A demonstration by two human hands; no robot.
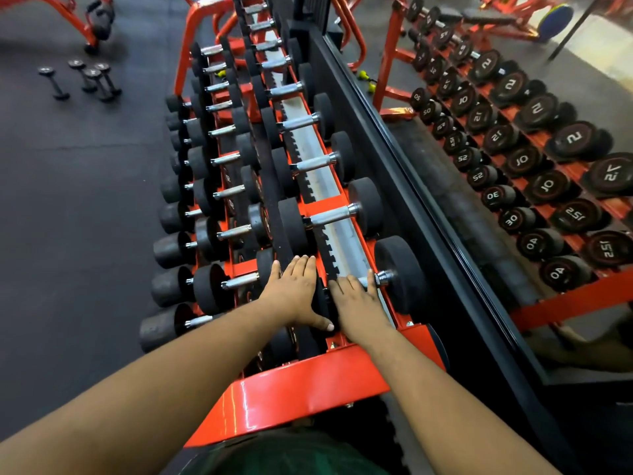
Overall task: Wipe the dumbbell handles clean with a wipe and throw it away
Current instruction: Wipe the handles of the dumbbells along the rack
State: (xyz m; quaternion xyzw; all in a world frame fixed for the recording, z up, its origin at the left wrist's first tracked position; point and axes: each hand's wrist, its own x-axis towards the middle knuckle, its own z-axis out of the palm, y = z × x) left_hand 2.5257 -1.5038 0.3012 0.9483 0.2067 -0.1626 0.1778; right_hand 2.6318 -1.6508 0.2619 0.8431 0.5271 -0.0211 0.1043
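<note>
A long orange rack (pixel 308 382) holds rows of black dumbbells with chrome handles. On its top tier, the nearest dumbbell (pixel 400 272) lies crosswise. My left hand (pixel 294 289) rests flat on that dumbbell's left head, fingers straight and thumb spread. My right hand (pixel 356 303) lies palm down over its chrome handle (pixel 384 278), fingers extended, covering most of it. No wipe shows in either hand; anything beneath the palms is hidden.
More dumbbells (pixel 329 216) run away along the top tier, with smaller ones (pixel 236 231) on lower tiers to the left. A wall mirror (pixel 513 149) runs along the right. Several small dumbbells (pixel 82 78) stand on the dark rubber floor (pixel 75 200) at far left.
</note>
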